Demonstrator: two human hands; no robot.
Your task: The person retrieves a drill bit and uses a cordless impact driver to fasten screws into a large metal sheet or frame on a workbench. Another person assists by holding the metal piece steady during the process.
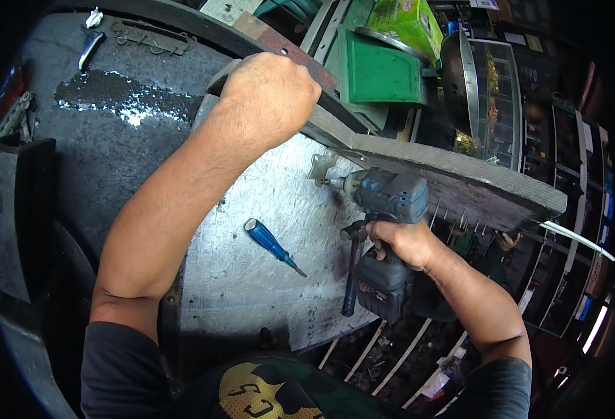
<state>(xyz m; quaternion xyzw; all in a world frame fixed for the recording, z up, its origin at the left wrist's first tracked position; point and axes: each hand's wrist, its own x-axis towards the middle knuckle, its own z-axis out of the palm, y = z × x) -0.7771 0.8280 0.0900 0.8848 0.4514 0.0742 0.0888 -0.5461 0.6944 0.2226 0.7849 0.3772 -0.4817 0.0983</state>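
Clearly, in the head view, the right hand [407,243] is wrapped firmly around the handle of a dark teal power drill [391,194], which sits over the right part of a scuffed metal sheet [251,293]. Its nose points left, and the bit ends by a small pale lobed piece [321,167]; whether they touch, I cannot tell. Farther away and to the left, the left hand [271,91] is balled up with its back showing, beside the far wooden edge; its fingertips are hidden, so I cannot tell whether it pinches anything. A blue screwdriver [269,243] lies on the sheet between the two forearms, its tip toward the near right. Just left of the drill's battery is a hammer-like tool [351,272]. Beyond the drill, a wooden plank [461,174] runs rightward, with a green tray [383,68] and a round pan [459,84] on its far side.
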